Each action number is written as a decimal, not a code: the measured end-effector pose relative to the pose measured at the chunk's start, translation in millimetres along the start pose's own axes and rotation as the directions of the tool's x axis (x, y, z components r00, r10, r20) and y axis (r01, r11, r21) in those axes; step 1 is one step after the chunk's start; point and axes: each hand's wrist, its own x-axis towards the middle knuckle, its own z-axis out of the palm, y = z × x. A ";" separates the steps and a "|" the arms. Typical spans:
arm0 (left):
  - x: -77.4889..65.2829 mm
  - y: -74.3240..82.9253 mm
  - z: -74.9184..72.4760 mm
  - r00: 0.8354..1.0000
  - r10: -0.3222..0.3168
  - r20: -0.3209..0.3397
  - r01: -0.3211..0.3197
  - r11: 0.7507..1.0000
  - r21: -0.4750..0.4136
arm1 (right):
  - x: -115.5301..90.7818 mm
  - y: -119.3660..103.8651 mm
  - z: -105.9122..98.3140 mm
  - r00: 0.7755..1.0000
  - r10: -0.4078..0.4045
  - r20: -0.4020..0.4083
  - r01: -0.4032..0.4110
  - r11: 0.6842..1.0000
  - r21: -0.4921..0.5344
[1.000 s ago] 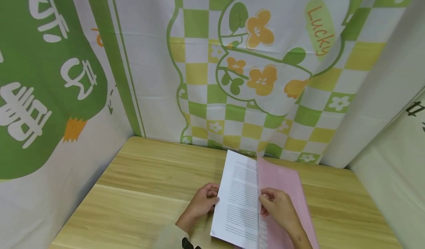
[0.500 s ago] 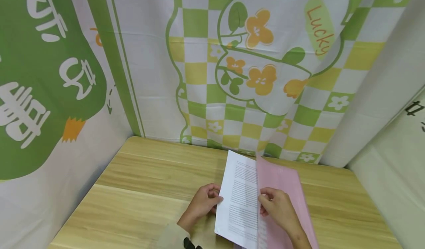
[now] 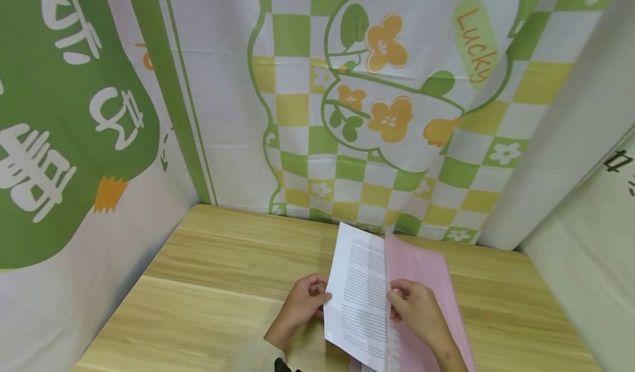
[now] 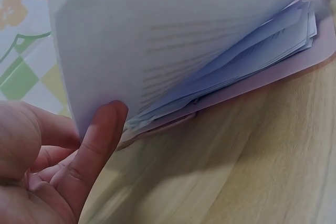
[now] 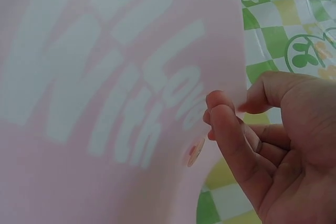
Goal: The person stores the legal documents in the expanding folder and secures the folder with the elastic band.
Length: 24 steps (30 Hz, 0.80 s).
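In the head view my left hand (image 3: 303, 300) pinches the left edge of a white printed sheet (image 3: 361, 295) between thumb and fingers. My right hand (image 3: 418, 310) pinches the raised cover edge of a pink folder (image 3: 429, 264), to the right of the sheet. The left wrist view has the sheet bent up at a slant, over a stack of papers (image 4: 273, 51) lying inside the folder. Large white lettering and a small round snap button (image 5: 196, 152) show on the translucent cover in the right wrist view. The folder's near end runs out of the head view.
A wood-grain table (image 3: 223, 262) lies under the folder. Behind it hangs a green and yellow checked curtain (image 3: 292, 107) with flowers. More printed cloth (image 3: 59, 140) hangs along the left, and a pale cloth (image 3: 590, 262) on the right.
The sheet's lower left corner has risen and shifted right, exposing a bit of the folder beneath its near edge. Both hands have stayed nearly in place with their grips.
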 end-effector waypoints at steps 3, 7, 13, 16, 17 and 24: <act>0.3 0.0 2.3 1.000 0.005 0.003 -0.005 1.000 0.002 | -2.0 -3.0 -0.3 0.999 -0.037 -0.009 0.036 0.999 -0.015; 0.8 1.6 6.2 1.000 0.018 0.010 -0.018 1.000 0.014 | -2.5 -6.7 0.7 0.995 -0.094 -0.016 0.093 0.994 -0.062; 1.3 4.0 14.6 1.000 0.017 0.010 -0.017 1.000 0.009 | -1.3 -8.7 1.4 0.991 -0.132 -0.022 0.128 0.984 -0.123; 2.0 2.2 19.2 1.000 0.009 0.019 -0.009 1.000 0.004 | -1.6 -8.4 1.4 0.991 -0.134 -0.019 0.131 0.984 -0.122; 2.3 1.5 20.7 1.000 0.006 0.022 -0.006 1.000 0.002 | -1.7 -8.3 1.5 0.991 -0.134 -0.018 0.131 0.984 -0.121; 5.2 -4.1 32.2 0.999 0.008 0.044 -0.007 1.000 -0.027 | -2.0 -8.5 2.0 0.991 -0.130 -0.022 0.126 0.983 -0.132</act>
